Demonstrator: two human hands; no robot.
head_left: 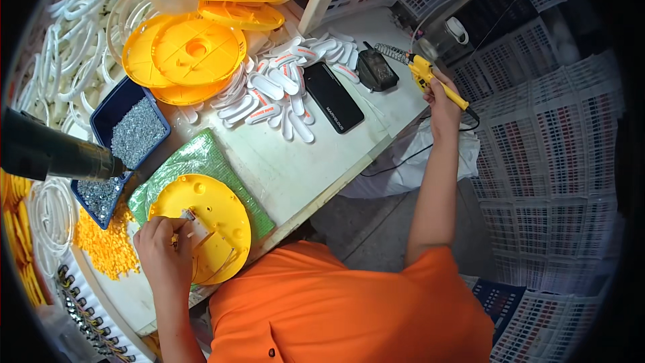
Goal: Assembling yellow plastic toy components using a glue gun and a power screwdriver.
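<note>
My right hand (443, 109) is closed round the handle of a yellow soldering gun (423, 74) at the upper right. The gun's tip is inside or right at the wire coil (391, 52) of a black soldering stand (377, 71). At the lower left, a round yellow plastic housing (232, 228) lies on a green foam sheet (201, 154). My left hand (164, 249) pinches over its left side, fingers together around something small that they mostly hide. A small white part (196, 230) and thin wires show beside those fingertips, inside the housing.
Blue bins of screws (141, 131) stand at left, under a dark power driver (64, 151). Small yellow parts (104, 245) lie nearby. Yellow discs (185, 50), white oval pieces (275, 87) and a black phone-like slab (334, 97) cover the table's back. Plastic crates (544, 154) line the right.
</note>
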